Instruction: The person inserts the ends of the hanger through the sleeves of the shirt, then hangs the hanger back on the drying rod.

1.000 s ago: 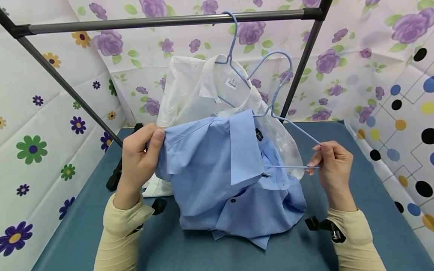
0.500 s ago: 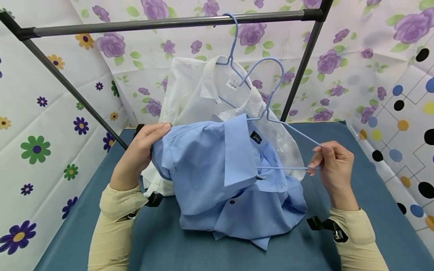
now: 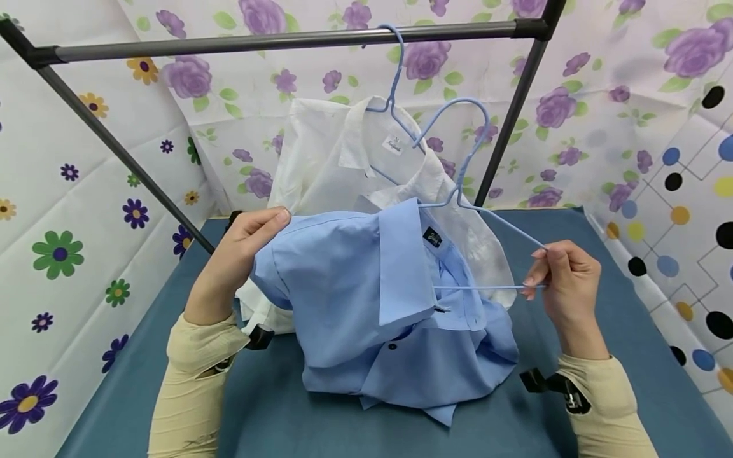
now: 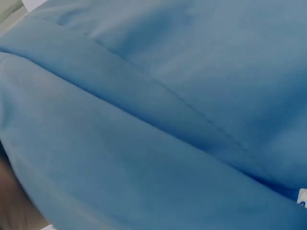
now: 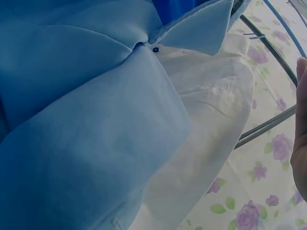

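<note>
A light blue collared shirt (image 3: pixel 338 299) hangs bunched in front of me, its lower part over the table. My left hand (image 3: pixel 231 254) holds the shirt at its left shoulder, thumb along the top and fingers mostly hidden behind the cloth. A blue wire clothes hanger (image 3: pixel 506 228) runs into the shirt's neck opening, with its far end hidden inside. My right hand (image 3: pixel 569 280) pinches the hanger's bare right end, between the sloping arm and the bottom bar. In the right wrist view the shirt (image 5: pixel 96 143) fills the left side, and the right hand (image 5: pixel 301 134) shows at the edge.
Behind the blue shirt, a white shirt (image 3: pixel 321 146) hangs on another blue hanger (image 3: pixel 395 76) from the dark rack's top bar (image 3: pixel 229 43). A rack post (image 3: pixel 518 95) slants down at the right. A blue-green cloth covers the table (image 3: pixel 458 439).
My left hand has shifted its hold at the shirt's shoulder, its thumb now lying along the top. The shoulder and collar sit slightly farther left, and the hanger's hook has dipped.
</note>
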`<state>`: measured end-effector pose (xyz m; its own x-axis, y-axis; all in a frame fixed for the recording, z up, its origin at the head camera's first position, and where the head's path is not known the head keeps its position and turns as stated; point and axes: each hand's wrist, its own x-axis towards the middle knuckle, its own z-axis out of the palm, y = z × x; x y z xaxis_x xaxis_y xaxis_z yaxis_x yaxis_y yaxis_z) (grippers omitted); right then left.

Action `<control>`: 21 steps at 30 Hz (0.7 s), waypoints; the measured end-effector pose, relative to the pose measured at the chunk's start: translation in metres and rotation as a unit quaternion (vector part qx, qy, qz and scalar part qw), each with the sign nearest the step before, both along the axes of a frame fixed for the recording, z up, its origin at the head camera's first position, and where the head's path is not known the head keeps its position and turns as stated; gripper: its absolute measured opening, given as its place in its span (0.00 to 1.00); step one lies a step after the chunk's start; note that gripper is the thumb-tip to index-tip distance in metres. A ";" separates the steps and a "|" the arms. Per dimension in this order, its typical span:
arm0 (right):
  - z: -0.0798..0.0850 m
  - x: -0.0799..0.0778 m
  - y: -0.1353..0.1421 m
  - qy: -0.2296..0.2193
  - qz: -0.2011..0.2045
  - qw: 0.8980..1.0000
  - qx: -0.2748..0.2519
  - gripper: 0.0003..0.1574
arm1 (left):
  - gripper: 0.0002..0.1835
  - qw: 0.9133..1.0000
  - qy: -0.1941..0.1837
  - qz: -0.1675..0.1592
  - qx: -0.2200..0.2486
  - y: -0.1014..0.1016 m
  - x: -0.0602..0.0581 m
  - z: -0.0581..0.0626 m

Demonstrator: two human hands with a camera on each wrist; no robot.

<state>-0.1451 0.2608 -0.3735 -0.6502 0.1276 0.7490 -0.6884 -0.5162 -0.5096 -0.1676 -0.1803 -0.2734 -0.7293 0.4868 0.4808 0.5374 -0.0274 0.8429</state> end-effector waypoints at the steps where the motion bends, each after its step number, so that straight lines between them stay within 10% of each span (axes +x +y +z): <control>1: 0.000 0.000 0.000 -0.002 -0.003 1.000 -0.001 0.15 | 0.15 1.000 0.005 0.008 -0.005 -0.001 0.001 0.001; 8: -0.002 -0.001 -0.001 -0.012 -0.025 1.000 0.002 0.14 | 0.17 0.993 0.070 0.092 -0.038 -0.011 0.016 0.009; 13: -0.001 -0.002 -0.001 -0.011 -0.036 0.999 -0.002 0.15 | 0.15 0.971 0.167 0.149 -0.081 -0.018 0.028 0.009; 21: 0.001 -0.001 -0.001 -0.013 -0.042 0.999 -0.004 0.14 | 0.04 0.949 0.225 0.155 -0.158 -0.004 0.038 0.008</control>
<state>-0.1461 0.2598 -0.3727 -0.6568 0.1890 0.7300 -0.7155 -0.4618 -0.5242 -0.1298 -0.1839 -0.2655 -0.6165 0.4537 0.6435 0.7857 0.4068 0.4660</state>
